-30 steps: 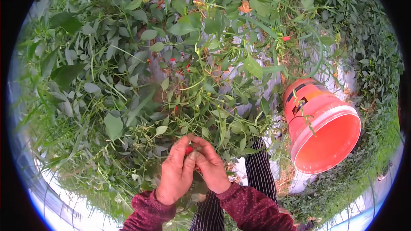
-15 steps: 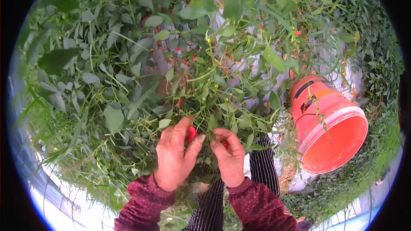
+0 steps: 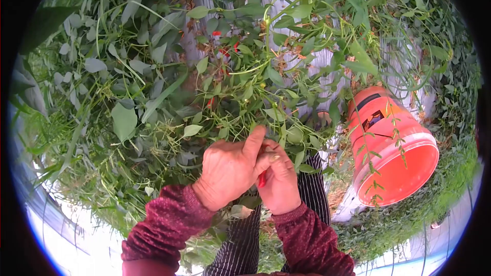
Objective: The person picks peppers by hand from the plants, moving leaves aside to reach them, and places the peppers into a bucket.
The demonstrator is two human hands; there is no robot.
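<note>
My left hand reaches across to my right hand, and the two touch in front of the plants. Its index finger points up and its thumb rests on the right fingers, with a gap between them; no pepper shows in it. Curled fingers close my right hand around a small red chili pepper, of which only part shows below the left thumb. Whatever else lies in that palm is hidden. Just beyond the hands are the green leaves of a pepper plant, and a red chili pepper hangs among its stems.
An orange-red bucket lies tilted on the right, its mouth toward me, with a weedy stem across it. More red peppers show deeper in the foliage. Pale plastic sheeting covers ground between rows. My striped trouser legs are below.
My left hand has moved right to meet my right hand. The red pepper seen in its fingers before no longer shows there. The view has shifted slightly.
</note>
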